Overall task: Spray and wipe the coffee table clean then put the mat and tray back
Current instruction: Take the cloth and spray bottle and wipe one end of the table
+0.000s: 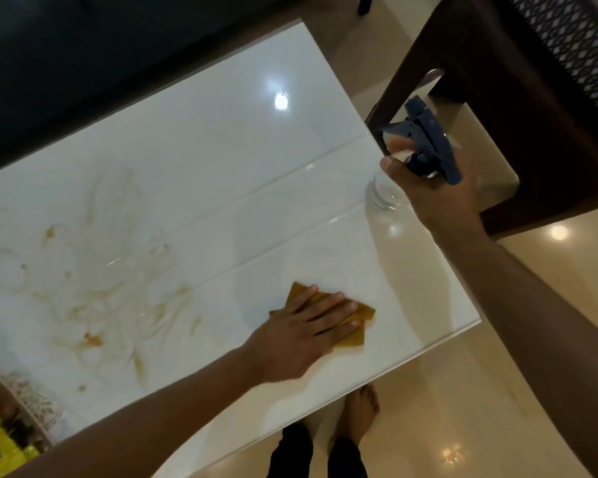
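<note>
Left hand (299, 334) lies flat, fingers straight and spread, pressing a folded mustard cloth (354, 320) onto the table (201, 174), at about 5 o'clock of the tabletop near its front edge; cloth corners stick out past the fingertips toward 1 and 3 o'clock; right hand (432, 191) is curled round the neck of a clear spray bottle (423, 146) with a dark blue trigger head, thumb wrapped on the near side, held at 3 o'clock over the table's right edge; nozzle points to 11 o'clock; whether the bottle base touches the table cannot be told; table is glossy white with two seams running across and a ceiling light glare at 12 o'clock; brownish smears and specks (94, 298) cover its 8 to 9 o'clock part, well apart from the cloth; patterned mat (32, 405) edge shows at 7 o'clock, yellow printed item (0, 439) beside it; dark chair (518, 108) at 2 o'clock; dark sofa (83, 63) at 11 o'clock; bare foot (359, 414) on tiled floor (497, 391) at 6 o'clock.
</note>
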